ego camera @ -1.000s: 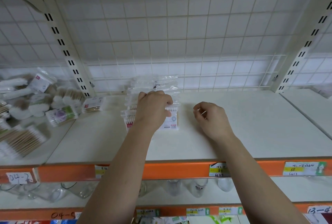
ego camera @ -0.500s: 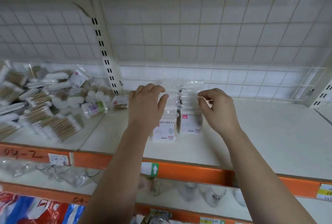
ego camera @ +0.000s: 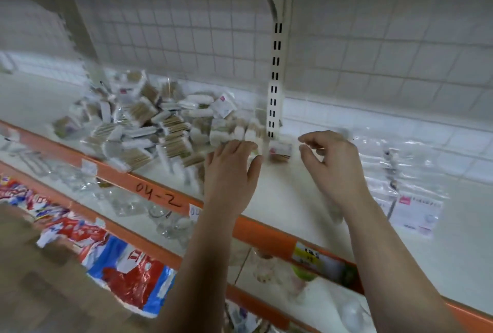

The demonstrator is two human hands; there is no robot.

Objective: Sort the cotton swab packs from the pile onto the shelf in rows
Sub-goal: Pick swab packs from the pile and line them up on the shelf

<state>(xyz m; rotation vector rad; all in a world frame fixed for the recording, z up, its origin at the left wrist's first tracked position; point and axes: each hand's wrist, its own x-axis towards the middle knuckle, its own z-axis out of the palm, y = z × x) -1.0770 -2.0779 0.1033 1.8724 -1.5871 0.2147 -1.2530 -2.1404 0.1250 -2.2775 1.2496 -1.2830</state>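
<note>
A pile of cotton swab packs lies heaped on the left bay of the white shelf. The sorted packs lie in rows on the right bay, clear wrappers with white labels toward the front. One small pack sits alone by the upright post. My left hand reaches toward the pile's right edge with fingers extended and holds nothing. Hovering over the shelf between the post and the rows, my right hand has loosely curled fingers and is empty. The frame is motion-blurred.
A slotted white upright post divides the two bays, with wire mesh behind. The orange shelf edge bears the mark 04-2 and price labels. Glassware stands on the shelf below, and red-blue packages lie lower still.
My view has swung left toward the pile. Both hands have left the rows of sorted packs and moved left; the left hand now reaches at the pile's edge.
</note>
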